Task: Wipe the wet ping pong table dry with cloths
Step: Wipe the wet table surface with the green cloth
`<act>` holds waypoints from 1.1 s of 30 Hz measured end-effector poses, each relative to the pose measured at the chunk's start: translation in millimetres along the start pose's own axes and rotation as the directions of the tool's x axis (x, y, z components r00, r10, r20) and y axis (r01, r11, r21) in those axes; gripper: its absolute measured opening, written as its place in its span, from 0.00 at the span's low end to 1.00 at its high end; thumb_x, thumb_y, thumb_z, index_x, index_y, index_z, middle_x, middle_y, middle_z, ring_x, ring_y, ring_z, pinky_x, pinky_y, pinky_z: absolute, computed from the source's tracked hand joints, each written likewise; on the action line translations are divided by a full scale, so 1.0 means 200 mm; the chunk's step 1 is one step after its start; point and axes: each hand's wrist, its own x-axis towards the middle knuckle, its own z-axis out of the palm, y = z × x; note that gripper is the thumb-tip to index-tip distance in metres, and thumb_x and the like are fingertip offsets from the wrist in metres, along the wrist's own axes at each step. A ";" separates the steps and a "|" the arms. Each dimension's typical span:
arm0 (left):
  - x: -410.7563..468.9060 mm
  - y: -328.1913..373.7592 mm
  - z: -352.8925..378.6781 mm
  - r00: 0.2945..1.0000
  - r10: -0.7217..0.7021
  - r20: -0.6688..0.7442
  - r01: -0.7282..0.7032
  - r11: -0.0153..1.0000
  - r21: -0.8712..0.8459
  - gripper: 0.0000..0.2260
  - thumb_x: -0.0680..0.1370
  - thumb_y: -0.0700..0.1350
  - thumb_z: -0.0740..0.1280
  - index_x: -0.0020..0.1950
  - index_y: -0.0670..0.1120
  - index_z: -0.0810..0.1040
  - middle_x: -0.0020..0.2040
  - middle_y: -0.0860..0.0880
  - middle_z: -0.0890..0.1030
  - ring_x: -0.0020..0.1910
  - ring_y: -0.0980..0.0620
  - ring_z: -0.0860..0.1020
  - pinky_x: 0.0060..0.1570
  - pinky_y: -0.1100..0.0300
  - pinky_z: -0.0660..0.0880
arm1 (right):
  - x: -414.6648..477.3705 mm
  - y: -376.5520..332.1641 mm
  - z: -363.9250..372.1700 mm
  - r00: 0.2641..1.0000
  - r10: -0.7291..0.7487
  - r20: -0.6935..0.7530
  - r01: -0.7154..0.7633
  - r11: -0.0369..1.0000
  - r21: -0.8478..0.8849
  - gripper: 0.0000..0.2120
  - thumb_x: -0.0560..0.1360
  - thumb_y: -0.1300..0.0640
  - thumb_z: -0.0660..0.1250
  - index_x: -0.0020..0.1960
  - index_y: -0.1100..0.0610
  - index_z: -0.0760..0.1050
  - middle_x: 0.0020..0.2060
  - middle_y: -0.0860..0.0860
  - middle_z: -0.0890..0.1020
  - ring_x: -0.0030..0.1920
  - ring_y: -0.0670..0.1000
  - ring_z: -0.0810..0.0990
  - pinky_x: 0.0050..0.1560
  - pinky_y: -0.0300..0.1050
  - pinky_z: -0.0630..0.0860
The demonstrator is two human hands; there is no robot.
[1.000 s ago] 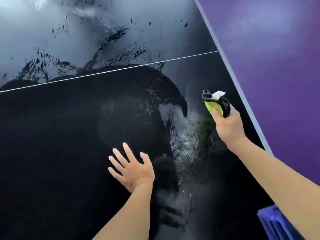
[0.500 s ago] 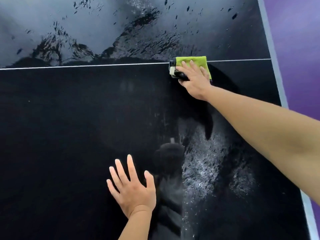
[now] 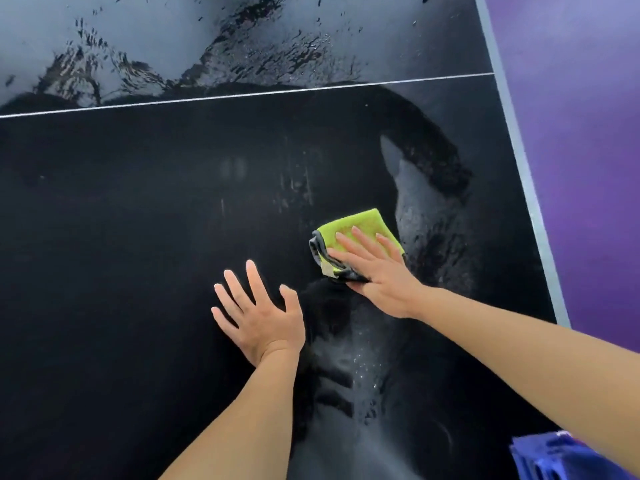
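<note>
Head view: the right hand [image 3: 372, 268] lies flat on a folded green cloth [image 3: 360, 232] just right of the frame's centre, fingers straight and slightly fanned, palm bearing down on the cloth's near edge. Pressing with the whole palm rather than pinching likely keeps the fold's full face on the wet surface, so it soaks up more in each pass. A grey trim with a pale tag shows at the cloth's left edge, under the thumb side. The right forearm runs in from the lower right of the frame, nearly straight, wrist low.

The left hand [image 3: 258, 317] sits just left of and below the cloth, apart from it, fingers spread wide and holding nothing. It seems to rest palm-down on the tabletop as a brace for the reach, though real contact is hard to confirm from this angle. Its forearm rises from the bottom centre.

Both hands are on the dark ping pong table [image 3: 121, 237]. Water droplets [image 3: 426, 220] speckle the band right of the cloth and trail toward the bottom centre. Beyond the white centre line [image 3: 242, 95], across the top of the frame, standing water [image 3: 277, 53] streaks the surface, so much is left to dry. The purple floor [image 3: 581, 168] fills the right side, and a blue object [image 3: 561, 459] sits in the lower right corner
</note>
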 end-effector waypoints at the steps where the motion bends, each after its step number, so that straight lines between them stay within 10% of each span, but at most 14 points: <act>1: 0.00 0.00 0.00 1.000 -0.002 0.002 0.002 1.000 -0.005 0.32 0.78 0.61 0.46 0.83 0.56 0.48 0.83 0.47 0.49 0.82 0.44 0.45 0.78 0.40 0.46 | -0.07 -0.02 0.05 1.000 0.013 0.000 -0.013 1.000 0.000 0.29 0.82 0.52 0.62 0.78 0.36 0.55 0.76 0.32 0.44 0.77 0.37 0.32 0.73 0.42 0.26; 16: -0.01 -0.02 -0.01 0.997 0.072 0.038 -0.069 0.995 -0.073 0.31 0.80 0.60 0.44 0.83 0.54 0.45 0.83 0.44 0.45 0.81 0.40 0.42 0.77 0.36 0.42 | -1.07 -0.47 0.88 0.959 0.283 0.019 -0.281 0.941 0.189 0.31 0.82 0.53 0.62 0.75 0.30 0.50 0.77 0.30 0.43 0.76 0.36 0.30 0.73 0.42 0.26; 24: -0.02 -0.04 -0.06 0.989 0.110 0.101 -0.099 0.989 -0.112 0.31 0.82 0.59 0.46 0.83 0.53 0.44 0.83 0.43 0.43 0.81 0.39 0.41 0.77 0.36 0.40 | -1.35 -0.66 1.08 0.931 0.366 0.015 -0.335 0.834 0.439 0.28 0.79 0.60 0.63 0.71 0.33 0.67 0.75 0.26 0.55 0.77 0.32 0.41 0.75 0.39 0.33; 29: -0.01 -0.05 -0.11 0.978 0.116 0.174 -0.090 0.985 -0.148 0.32 0.82 0.60 0.50 0.83 0.52 0.44 0.83 0.43 0.41 0.81 0.40 0.38 0.77 0.37 0.38 | -1.47 -0.77 0.99 0.790 0.531 0.307 -0.567 0.440 0.697 0.16 0.81 0.57 0.62 0.63 0.39 0.76 0.66 0.34 0.72 0.70 0.36 0.62 0.74 0.42 0.54; 33: -0.01 0.01 -0.15 0.940 0.304 0.153 -0.259 0.931 -0.259 0.32 0.80 0.55 0.60 0.82 0.49 0.54 0.83 0.41 0.43 0.81 0.39 0.40 0.78 0.41 0.39 | -1.39 -0.73 0.66 0.752 0.557 0.353 -0.599 0.353 0.719 0.07 0.79 0.55 0.63 0.54 0.52 0.79 0.51 0.46 0.82 0.50 0.43 0.77 0.56 0.41 0.72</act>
